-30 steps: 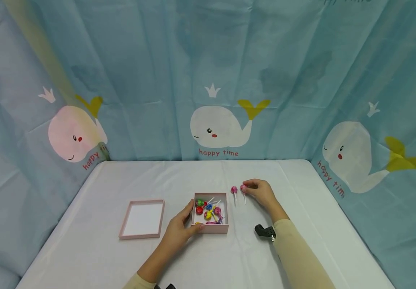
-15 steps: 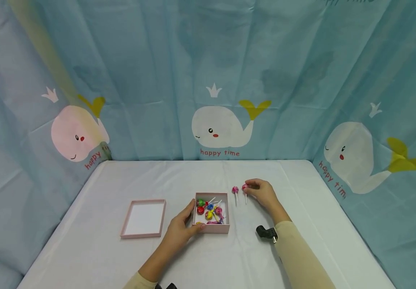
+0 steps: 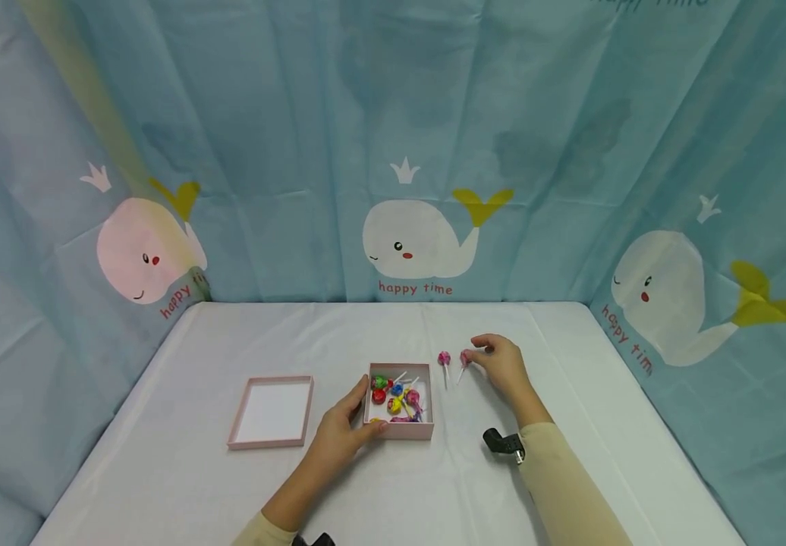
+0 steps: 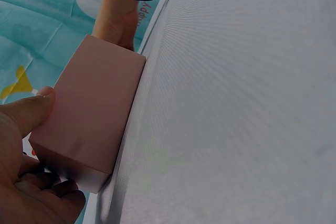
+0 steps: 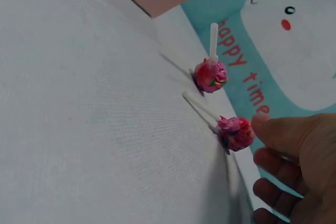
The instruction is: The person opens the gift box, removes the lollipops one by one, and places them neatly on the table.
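Observation:
In the head view, my left hand point(image 3: 335, 440) grips the left side of a small pink box point(image 3: 400, 432), thumb at the front and fingers along the side. The box holds several wrapped lollipops point(image 3: 394, 406) in red, green, blue, yellow and pink. Two pink lollipops lie on the table right of the box, the left one point(image 3: 444, 358) with its stick toward me. My right hand point(image 3: 502, 371) is at the other pink lollipop point(image 5: 237, 133), whose stick slants. Its thumb tip is right at the candy head, while the index finger stands apart from it.
A pink box lid point(image 3: 271, 409) with a white inside lies left of the box. The white-covered table point(image 3: 393, 493) is backed by blue curtains point(image 3: 284, 227) printed with whales. A black wrist camera point(image 3: 502, 441) sticks out beside the right sleeve.
My right hand has shifted slightly right and its index finger has lifted off the lollipop. That lollipop's stick has swung to a slant toward the lower left. My left hand stays on the box.

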